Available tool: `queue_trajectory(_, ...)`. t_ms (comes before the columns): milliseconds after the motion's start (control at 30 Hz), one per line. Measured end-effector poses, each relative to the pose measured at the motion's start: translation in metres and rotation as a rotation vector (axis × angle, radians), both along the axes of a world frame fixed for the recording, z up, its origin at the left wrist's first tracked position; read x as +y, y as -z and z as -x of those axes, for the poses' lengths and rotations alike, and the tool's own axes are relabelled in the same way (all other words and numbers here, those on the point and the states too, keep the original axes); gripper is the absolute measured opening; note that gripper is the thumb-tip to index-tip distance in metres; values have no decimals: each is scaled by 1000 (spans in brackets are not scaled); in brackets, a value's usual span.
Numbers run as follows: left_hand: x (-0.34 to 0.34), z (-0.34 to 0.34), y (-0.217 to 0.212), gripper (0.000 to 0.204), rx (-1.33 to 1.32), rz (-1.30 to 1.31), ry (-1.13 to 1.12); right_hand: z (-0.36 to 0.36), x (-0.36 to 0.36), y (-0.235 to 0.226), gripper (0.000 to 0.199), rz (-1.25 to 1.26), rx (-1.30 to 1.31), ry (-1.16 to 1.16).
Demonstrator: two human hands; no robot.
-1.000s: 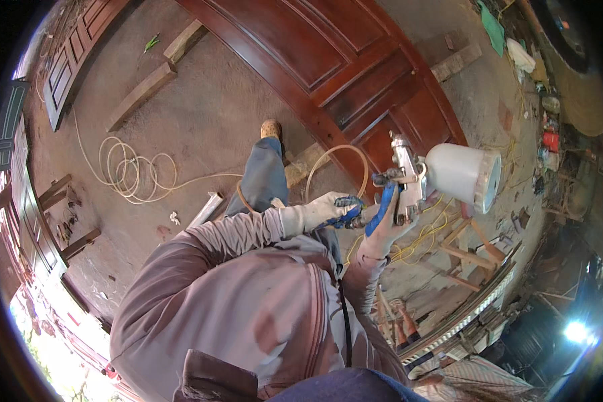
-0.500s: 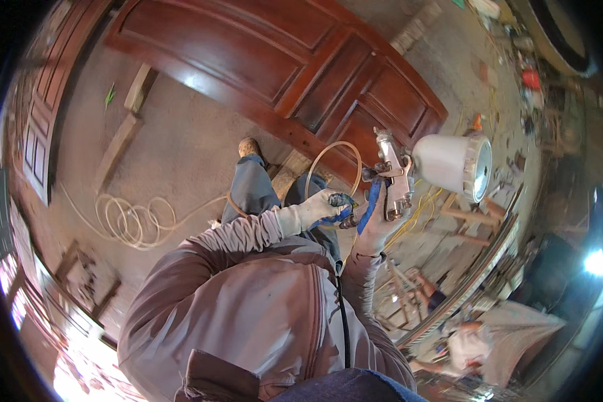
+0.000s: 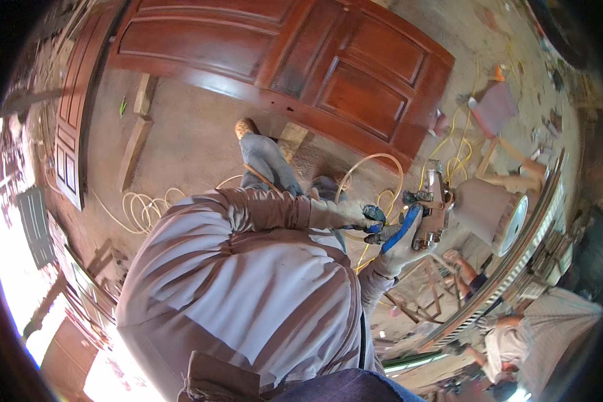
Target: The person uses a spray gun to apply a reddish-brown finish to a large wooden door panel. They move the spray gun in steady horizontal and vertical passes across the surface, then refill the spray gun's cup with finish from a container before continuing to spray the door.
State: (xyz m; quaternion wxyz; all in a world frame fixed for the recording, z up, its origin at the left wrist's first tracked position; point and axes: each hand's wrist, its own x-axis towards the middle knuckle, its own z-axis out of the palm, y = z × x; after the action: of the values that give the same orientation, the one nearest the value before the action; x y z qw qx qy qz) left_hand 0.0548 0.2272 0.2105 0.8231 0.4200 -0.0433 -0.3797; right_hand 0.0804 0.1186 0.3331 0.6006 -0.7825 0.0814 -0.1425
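Observation:
In my right hand [image 3: 403, 253], gloved in white with blue on the fingers, is a metal spray gun [image 3: 437, 204] gripped by its handle. A pale cup [image 3: 487, 213] is fixed to the gun and tilts to the right. My left hand [image 3: 360, 216], in a stained glove with dark fingers, is closed around the end of a clear air hose [image 3: 380, 158], close to my right hand. The hose arches up between the hands. Its exact join with the gun is hidden by the fingers. Beyond my hands lies a glossy red-brown panelled door [image 3: 365, 100].
Another panelled door [image 3: 80, 114] stands at the left. Wooden blocks [image 3: 135, 151] and hose coils [image 3: 144, 209] lie on the floor. Yellow cord [image 3: 457, 157] and wood pieces [image 3: 516, 167] are at the right. Another person [image 3: 506, 345] is at the lower right.
Both hands and the spray gun have shifted right and slightly down in view. My left hand has come closer to my right hand. The view has turned somewhat.

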Motion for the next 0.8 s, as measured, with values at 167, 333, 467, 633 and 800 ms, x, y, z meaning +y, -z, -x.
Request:
queue_trajectory(167,-124,28,8,21,335,329,87,35,-110,-6,39,65,73,152)
queue_trajectory(333,-201,28,-9,20,345,320,223,47,-184,-16,36,38,41,325)
queue_trajectory(467,-234,5,-21,26,333,213,291,55,-228,-7,29,206,-13,464)
queue_trajectory(633,-266,-27,-14,17,266,298,293,26,-259,-7,37,-167,13,603)
queue_trajectory(800,-320,-71,3,18,310,302,277,-17,-324,24,36,142,-5,388)
